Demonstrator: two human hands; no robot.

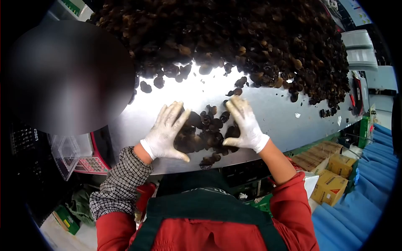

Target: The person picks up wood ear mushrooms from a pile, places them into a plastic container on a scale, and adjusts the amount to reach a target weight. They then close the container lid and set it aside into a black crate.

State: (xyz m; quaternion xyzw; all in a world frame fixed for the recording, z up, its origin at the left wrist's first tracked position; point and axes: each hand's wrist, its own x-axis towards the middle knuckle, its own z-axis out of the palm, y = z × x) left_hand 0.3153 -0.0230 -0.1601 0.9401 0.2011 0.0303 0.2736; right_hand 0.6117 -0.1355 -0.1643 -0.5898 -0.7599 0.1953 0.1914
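Observation:
Both my hands wear thin white gloves over the steel tabletop. My left hand is at the left side of a small heap of dark wood ear mushrooms, fingers spread and thumb toward me. On the other side, my right hand is also spread, its thumb pointing in over the heap and its fingertips slightly blurred. Neither hand grips anything; whether the fingers touch the pieces is hard to tell. A large pile of the same mushrooms covers the far part of the table.
At the left stand a pink-edged scale and a clear plastic box. A large blurred round shape hides the upper left. Clear containers are at the far right. Cardboard boxes and blue cloth lie below the table's right edge.

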